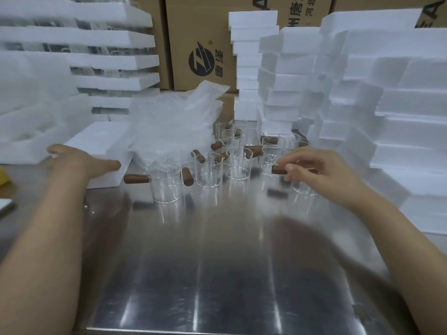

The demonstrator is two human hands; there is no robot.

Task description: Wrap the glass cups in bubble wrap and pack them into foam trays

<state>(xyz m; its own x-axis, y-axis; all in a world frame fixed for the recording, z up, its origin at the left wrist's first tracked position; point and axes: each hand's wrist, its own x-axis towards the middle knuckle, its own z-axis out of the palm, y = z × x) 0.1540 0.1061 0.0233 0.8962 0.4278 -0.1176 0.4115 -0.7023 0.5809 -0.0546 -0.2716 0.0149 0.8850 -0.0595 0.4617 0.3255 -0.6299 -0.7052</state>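
Several clear glass cups with brown wooden handles stand clustered mid-table on the steel table. My right hand pinches the wooden handle of a glass cup at the cluster's right side. A heap of bubble wrap lies behind the cups to the left. My left hand, fingers straight, rests on a white foam tray left of the bubble wrap.
Tall stacks of white foam trays rise at the right and back. Stacked foam trays holding glassware fill the left. Cardboard boxes stand behind. A yellow object and a flat white item lie at the left edge.
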